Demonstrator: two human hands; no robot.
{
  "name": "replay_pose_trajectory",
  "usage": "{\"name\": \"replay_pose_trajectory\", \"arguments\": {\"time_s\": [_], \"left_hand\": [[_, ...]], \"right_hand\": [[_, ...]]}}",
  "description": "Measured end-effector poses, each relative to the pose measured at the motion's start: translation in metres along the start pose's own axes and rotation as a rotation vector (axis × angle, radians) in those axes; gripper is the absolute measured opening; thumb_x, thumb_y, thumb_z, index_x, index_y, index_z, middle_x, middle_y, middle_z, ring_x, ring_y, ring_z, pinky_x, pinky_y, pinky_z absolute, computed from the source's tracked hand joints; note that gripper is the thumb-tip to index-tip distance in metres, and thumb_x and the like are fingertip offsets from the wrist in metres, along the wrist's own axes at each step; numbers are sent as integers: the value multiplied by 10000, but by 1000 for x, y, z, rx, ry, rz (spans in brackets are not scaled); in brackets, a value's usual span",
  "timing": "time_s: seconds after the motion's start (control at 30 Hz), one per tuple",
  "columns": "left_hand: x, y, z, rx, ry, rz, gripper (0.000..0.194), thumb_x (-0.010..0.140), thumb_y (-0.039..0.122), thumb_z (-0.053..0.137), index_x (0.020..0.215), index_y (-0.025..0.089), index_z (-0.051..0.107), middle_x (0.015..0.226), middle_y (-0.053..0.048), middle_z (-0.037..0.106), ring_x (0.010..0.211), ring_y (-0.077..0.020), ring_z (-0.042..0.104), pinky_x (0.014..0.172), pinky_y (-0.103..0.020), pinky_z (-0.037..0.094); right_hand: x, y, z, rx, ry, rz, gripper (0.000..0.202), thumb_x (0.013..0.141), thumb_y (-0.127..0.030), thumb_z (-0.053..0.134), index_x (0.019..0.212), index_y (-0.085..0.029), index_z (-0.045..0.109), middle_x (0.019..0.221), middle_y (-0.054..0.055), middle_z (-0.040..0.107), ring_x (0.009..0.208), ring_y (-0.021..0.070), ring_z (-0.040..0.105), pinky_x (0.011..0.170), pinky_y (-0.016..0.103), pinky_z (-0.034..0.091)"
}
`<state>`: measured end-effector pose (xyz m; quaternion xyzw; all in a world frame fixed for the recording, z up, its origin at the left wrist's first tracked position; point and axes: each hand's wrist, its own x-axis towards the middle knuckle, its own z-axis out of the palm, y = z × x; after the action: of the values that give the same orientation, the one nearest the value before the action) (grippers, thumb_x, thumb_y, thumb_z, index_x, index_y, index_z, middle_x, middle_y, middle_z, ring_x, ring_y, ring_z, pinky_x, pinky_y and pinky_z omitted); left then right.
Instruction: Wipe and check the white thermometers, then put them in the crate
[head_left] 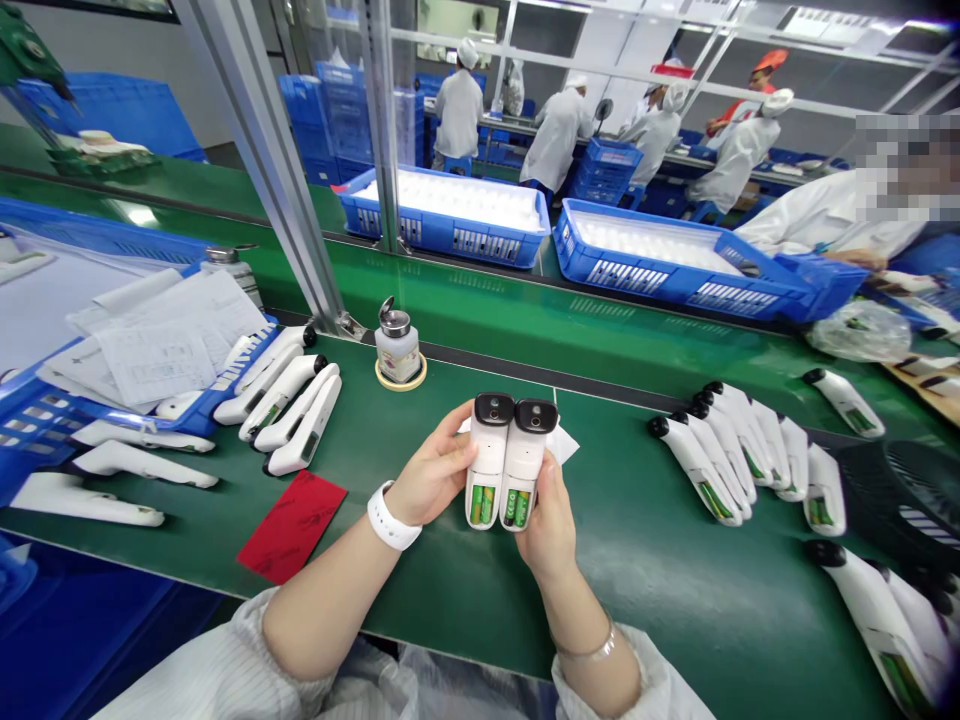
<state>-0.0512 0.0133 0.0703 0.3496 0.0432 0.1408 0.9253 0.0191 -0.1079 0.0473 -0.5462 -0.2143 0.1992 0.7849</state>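
Note:
Two white handheld devices with black sensor heads stand side by side, touching, above the green bench. My left hand (433,470) grips the left device (489,455) from its side, with the thumb near the upper body. Around the right side of the right device (523,455) my right hand (549,520) is closed. Green batteries show in the open lower compartments of both. Behind the devices lies a piece of white paper (564,445), partly hidden.
At left are a red sheet (292,525), white devices (304,420) and a blue basket (45,425) with papers. A dispenser bottle (397,350) stands behind. More devices (720,450) lie at right. Blue trays (480,240) and people are beyond the metal frame (262,160).

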Motion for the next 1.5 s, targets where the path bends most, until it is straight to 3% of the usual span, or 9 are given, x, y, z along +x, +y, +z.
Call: {"name": "replay_pose_trajectory", "arguments": {"time_s": [0.5, 0.8, 0.93, 1.07, 1.3, 1.5], "left_hand": [[0, 0, 2, 11, 9, -1, 439, 802, 222, 608, 1220, 303, 501, 989, -26, 677, 890, -194, 622, 773, -296, 438], [2, 0, 0, -7, 66, -11, 475, 788, 205, 625, 1235, 272, 478, 1036, -47, 670, 975, -206, 612, 861, -328, 444], [4, 1, 1, -11, 127, 9, 492, 790, 225, 626, 1251, 254, 457, 1117, -75, 645, 1066, -234, 581, 932, -380, 421], [6, 3, 2, -26, 175, 0, 522, 777, 230, 638, 1257, 263, 435, 1152, -90, 622, 1041, -258, 595, 888, -440, 458], [6, 3, 1, -54, 124, 21, 467, 784, 171, 621, 1219, 242, 469, 1150, -92, 625, 1047, -226, 596, 944, -401, 429], [4, 2, 0, -36, 113, 16, 464, 781, 186, 629, 1216, 251, 482, 1169, -91, 618, 1048, -231, 598, 925, -405, 445]], "right_hand": [[0, -2, 1, -12, -1, 13, 321, 912, -446, 384, 1085, -275, 592, 1088, 20, 619, 1046, 210, 546, 891, 352, 418], [1, 0, 0, -113, 194, 58, 301, 883, -478, 426, 1005, -256, 589, 968, 25, 647, 887, 195, 588, 785, 335, 461], [1, -4, 5, -18, 88, 139, 305, 841, -455, 517, 1054, -244, 572, 1056, 44, 655, 937, 211, 607, 804, 353, 487], [3, -7, 6, 92, 75, 256, 323, 821, -448, 555, 1066, -241, 523, 1033, 61, 683, 828, 219, 659, 755, 385, 523], [1, -8, -1, 34, 83, 70, 276, 841, -385, 567, 1057, -256, 454, 885, 19, 707, 756, 173, 673, 710, 340, 539], [0, -8, 1, 36, 58, 70, 298, 843, -416, 551, 1066, -261, 431, 910, 35, 701, 799, 203, 676, 754, 400, 541]]}}
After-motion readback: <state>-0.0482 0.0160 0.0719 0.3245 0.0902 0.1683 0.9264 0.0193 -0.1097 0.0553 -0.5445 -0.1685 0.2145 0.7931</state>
